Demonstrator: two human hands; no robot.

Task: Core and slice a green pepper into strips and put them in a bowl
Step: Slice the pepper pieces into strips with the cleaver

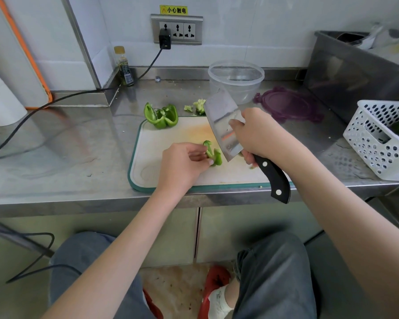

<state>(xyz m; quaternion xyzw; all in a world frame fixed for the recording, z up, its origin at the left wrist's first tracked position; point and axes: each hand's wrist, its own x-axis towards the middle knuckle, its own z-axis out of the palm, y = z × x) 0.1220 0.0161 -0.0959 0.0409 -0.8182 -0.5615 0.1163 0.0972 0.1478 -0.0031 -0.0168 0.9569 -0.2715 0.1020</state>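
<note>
Left hand (pixel 182 164) pinches a small green pepper piece (pixel 213 154) between thumb and fingertips, fingers curled, just above the middle of the cutting board (pixel 171 139). Piece sits right against the flat of the cleaver (pixel 224 125) blade. Cannot tell if the piece touches the board or is lifted off it.

Right hand (pixel 258 137) grips the cleaver where blade meets handle, fingers wrapped round, one finger lying along the blade side. Blade is tilted, tip pointing up and away toward the bowl, black riveted handle sticking out past the counter edge toward the person. A small green bit shows under the right hand, too hidden to say more.

Board is white with a teal rim, lying on the steel counter (pixel 67 146) near its front edge. Larger green pepper half (pixel 161 116), cored and open, rests on the board's far left corner, partly over the rim. Pale core scraps (pixel 197 107) lie on the counter just beyond the board's far edge.

Clear plastic bowl (pixel 236 80) stands behind the board near the wall, nothing green visible in it. Purple lid (pixel 288 104) lies flat to its right. White perforated basket (pixel 382 139) at the counter's right end, something green inside it. Small dark bottle (pixel 124 67) in the back corner, black cable (pixel 62 97) running across the counter from the wall socket (pixel 177 29).
</note>
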